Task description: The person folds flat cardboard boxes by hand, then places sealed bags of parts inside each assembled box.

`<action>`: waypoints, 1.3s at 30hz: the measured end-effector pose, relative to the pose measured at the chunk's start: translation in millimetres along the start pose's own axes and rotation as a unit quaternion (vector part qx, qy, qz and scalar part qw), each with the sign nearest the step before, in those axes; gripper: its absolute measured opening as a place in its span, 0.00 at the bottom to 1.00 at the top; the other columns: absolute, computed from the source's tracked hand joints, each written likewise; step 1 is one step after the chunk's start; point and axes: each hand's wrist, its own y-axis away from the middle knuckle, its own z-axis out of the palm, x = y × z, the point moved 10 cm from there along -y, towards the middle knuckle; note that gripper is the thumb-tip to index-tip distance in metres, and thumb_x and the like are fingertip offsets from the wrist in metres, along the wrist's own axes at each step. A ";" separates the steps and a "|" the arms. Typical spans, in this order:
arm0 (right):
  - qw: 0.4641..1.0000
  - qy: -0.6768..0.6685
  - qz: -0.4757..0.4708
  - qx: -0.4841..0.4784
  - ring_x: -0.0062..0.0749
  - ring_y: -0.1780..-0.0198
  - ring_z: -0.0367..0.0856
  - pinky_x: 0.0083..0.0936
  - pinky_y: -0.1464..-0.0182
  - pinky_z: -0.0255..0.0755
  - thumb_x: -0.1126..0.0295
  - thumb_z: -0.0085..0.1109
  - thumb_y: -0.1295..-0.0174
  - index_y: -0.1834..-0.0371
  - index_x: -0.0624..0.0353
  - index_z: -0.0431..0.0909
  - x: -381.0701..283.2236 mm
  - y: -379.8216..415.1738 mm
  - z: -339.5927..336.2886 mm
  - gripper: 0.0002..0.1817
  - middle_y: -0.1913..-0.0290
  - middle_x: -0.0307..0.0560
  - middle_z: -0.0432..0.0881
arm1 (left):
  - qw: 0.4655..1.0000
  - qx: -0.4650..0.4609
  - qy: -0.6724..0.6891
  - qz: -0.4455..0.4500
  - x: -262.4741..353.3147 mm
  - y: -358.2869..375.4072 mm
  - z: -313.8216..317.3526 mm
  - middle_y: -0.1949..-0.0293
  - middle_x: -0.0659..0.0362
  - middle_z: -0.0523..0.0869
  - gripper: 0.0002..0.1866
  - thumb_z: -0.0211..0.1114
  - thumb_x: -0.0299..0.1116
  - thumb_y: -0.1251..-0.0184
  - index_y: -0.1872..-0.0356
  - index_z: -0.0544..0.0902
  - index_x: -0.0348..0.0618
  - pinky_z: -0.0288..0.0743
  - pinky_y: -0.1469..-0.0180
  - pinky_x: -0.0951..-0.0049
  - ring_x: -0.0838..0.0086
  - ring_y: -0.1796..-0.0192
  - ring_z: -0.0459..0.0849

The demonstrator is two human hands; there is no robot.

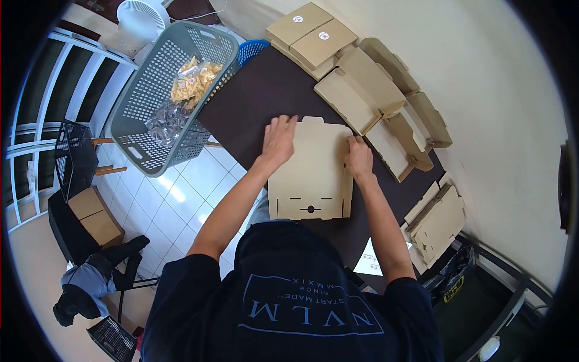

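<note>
A brown cardboard box blank [313,166] lies in front of me on the dark table, with a tab at its far edge and slots and a round cut-out near its close edge. My left hand [279,143] grips its far left edge, fingers bent over the side. Along the right edge, close to the far corner, my right hand [359,159] holds the cardboard with curled fingers. The undersides of both hands are hidden.
Open cardboard boxes [368,87] and closed boxes with round stickers [310,33] line the wall side. Flat cardboard blanks [439,220] lie at right, near a printed sheet [369,260]. A grey basket [136,123] with bagged goods stands left of the dark table [256,84].
</note>
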 end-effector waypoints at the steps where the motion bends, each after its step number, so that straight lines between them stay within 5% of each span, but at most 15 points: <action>1: 1.000 -0.001 -0.001 -0.002 0.62 0.55 0.83 0.49 0.52 0.79 0.81 0.55 0.46 0.55 0.67 0.76 0.4 -3.6 3.2 0.13 0.52 0.63 0.79 | 0.999 0.010 0.028 0.027 8.5 -6.5 3.2 0.45 0.51 0.74 0.34 0.63 0.18 0.49 0.35 0.72 0.37 0.67 0.43 0.55 0.56 0.41 0.70; 8: 0.997 -0.054 0.047 0.001 0.60 0.48 0.81 0.47 0.45 0.76 0.79 0.60 0.48 0.52 0.67 0.79 6.5 -1.9 4.5 0.17 0.49 0.64 0.79 | 0.997 -0.018 0.045 0.054 33.8 -29.4 28.5 0.41 0.52 0.74 0.29 0.64 0.25 0.44 0.37 0.75 0.36 0.65 0.41 0.52 0.56 0.38 0.70; 13: 0.996 -0.078 0.045 0.000 0.63 0.48 0.80 0.46 0.45 0.77 0.78 0.61 0.47 0.54 0.71 0.78 -0.7 1.0 -2.4 0.16 0.48 0.68 0.77 | 0.989 0.091 -0.060 0.102 53.0 3.0 32.5 0.42 0.51 0.79 0.22 0.62 0.36 0.34 0.42 0.79 0.35 0.61 0.40 0.48 0.56 0.34 0.68; 17: 0.996 -0.073 0.051 -0.017 0.61 0.47 0.81 0.44 0.44 0.76 0.75 0.64 0.48 0.50 0.70 0.79 -0.7 1.9 -2.4 0.20 0.46 0.67 0.78 | 0.989 0.056 -0.096 0.096 53.6 -6.6 38.1 0.41 0.53 0.78 0.24 0.59 0.39 0.30 0.39 0.77 0.34 0.61 0.40 0.48 0.55 0.34 0.68; 20: 0.991 -0.122 0.047 -0.012 0.59 0.47 0.81 0.44 0.44 0.76 0.74 0.65 0.47 0.50 0.69 0.80 7.9 5.0 -2.7 0.20 0.48 0.64 0.80 | 0.998 -0.022 0.039 0.045 47.2 -11.9 38.4 0.38 0.53 0.75 0.26 0.58 0.40 0.29 0.35 0.75 0.36 0.61 0.40 0.47 0.52 0.34 0.68; 24: 0.987 -0.161 0.025 0.007 0.58 0.48 0.81 0.44 0.46 0.76 0.75 0.63 0.46 0.50 0.66 0.80 11.1 20.4 -3.1 0.18 0.49 0.62 0.81 | 0.999 0.014 -0.025 0.020 46.1 -7.2 35.0 0.34 0.50 0.70 0.26 0.60 0.38 0.30 0.35 0.74 0.37 0.60 0.37 0.50 0.54 0.34 0.67; 26: 0.974 -0.189 -0.007 0.129 0.58 0.52 0.81 0.44 0.49 0.76 0.76 0.61 0.45 0.50 0.65 0.79 12.6 30.9 -24.6 0.17 0.52 0.61 0.81 | 1.000 0.003 -0.025 -0.013 42.3 -4.3 32.2 0.33 0.49 0.67 0.25 0.61 0.35 0.31 0.35 0.74 0.37 0.61 0.36 0.51 0.54 0.33 0.67; 28: 0.972 -0.175 -0.003 0.157 0.58 0.54 0.81 0.44 0.50 0.75 0.78 0.60 0.45 0.49 0.64 0.78 13.0 46.9 -38.4 0.17 0.54 0.60 0.80 | 0.973 0.135 0.187 -0.011 28.2 6.3 4.1 0.38 0.50 0.74 0.24 0.62 0.29 0.33 0.36 0.75 0.39 0.67 0.36 0.56 0.56 0.36 0.72; 29: 0.970 -0.162 0.007 0.180 0.58 0.56 0.80 0.44 0.51 0.75 0.80 0.58 0.44 0.49 0.62 0.78 14.9 63.1 -44.2 0.18 0.57 0.59 0.80 | 0.974 0.131 0.186 -0.011 20.8 17.4 0.1 0.38 0.50 0.74 0.24 0.62 0.29 0.33 0.36 0.75 0.39 0.67 0.36 0.56 0.56 0.36 0.72; 31: 0.969 -0.201 0.046 0.137 0.57 0.56 0.80 0.45 0.49 0.75 0.82 0.56 0.44 0.48 0.61 0.78 28.0 86.3 -33.9 0.18 0.58 0.58 0.79 | 0.938 0.119 0.307 -0.111 -11.5 49.9 -15.1 0.47 0.50 0.80 0.23 0.61 0.23 0.35 0.37 0.76 0.43 0.76 0.43 0.62 0.57 0.45 0.81; 33: 0.968 -0.228 0.085 0.060 0.55 0.51 0.77 0.42 0.46 0.73 0.86 0.51 0.46 0.47 0.57 0.78 42.9 109.6 -14.3 0.22 0.56 0.57 0.77 | 0.935 0.130 0.311 -0.113 -39.1 82.6 -16.7 0.57 0.50 0.82 0.23 0.57 0.18 0.34 0.38 0.77 0.48 0.80 0.55 0.67 0.61 0.57 0.85; 37: 0.976 -0.214 0.039 0.017 0.53 0.47 0.75 0.38 0.45 0.72 0.88 0.50 0.48 0.43 0.56 0.77 40.5 149.0 -2.8 0.27 0.53 0.55 0.75 | 0.961 0.040 0.251 -0.109 -46.5 140.1 -29.9 0.60 0.51 0.79 0.24 0.55 0.16 0.35 0.39 0.77 0.48 0.78 0.53 0.65 0.60 0.58 0.82; 39: 0.978 -0.207 0.025 0.011 0.52 0.49 0.76 0.38 0.46 0.72 0.88 0.52 0.47 0.43 0.55 0.78 38.9 162.2 -4.3 0.27 0.53 0.54 0.75 | 0.976 -0.016 0.217 -0.023 -34.6 164.3 -14.8 0.60 0.51 0.76 0.24 0.56 0.14 0.37 0.40 0.78 0.48 0.74 0.50 0.64 0.58 0.55 0.79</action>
